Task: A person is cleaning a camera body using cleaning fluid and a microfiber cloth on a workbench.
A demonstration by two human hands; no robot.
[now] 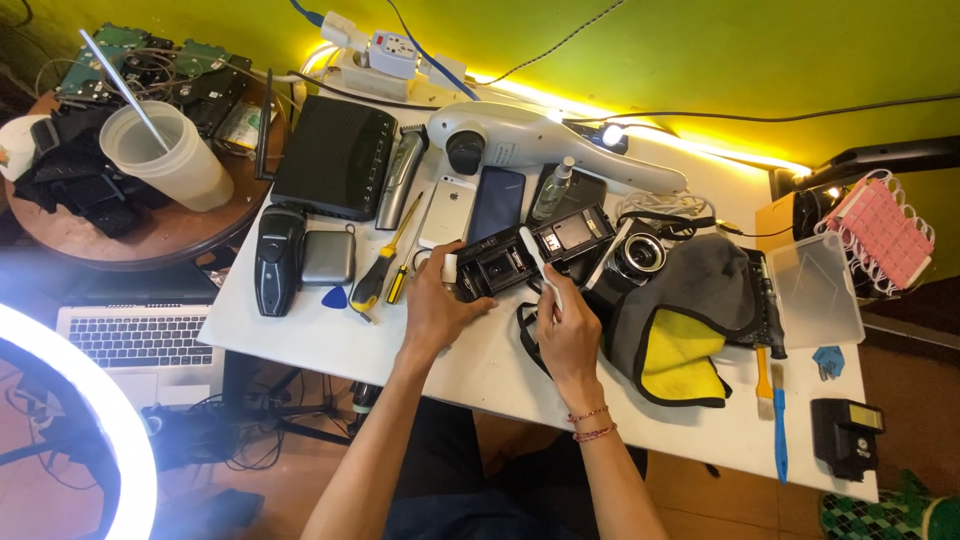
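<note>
Both forearms rise from six o'clock over the white table (330,335). Left hand (435,305) grips the left end of an opened black film camera (530,258), fingers curled against its body. Right hand (567,335) pinches a white brush-like tool (538,262), its tip resting on the camera's open back. Camera lies at table centre. Crowding it: grey-and-yellow cloth (680,320) at three o'clock, touching; smartphones (475,205) at twelve; yellow screwdrivers (385,265) at nine; blue brush (778,420) at four, well apart.
</note>
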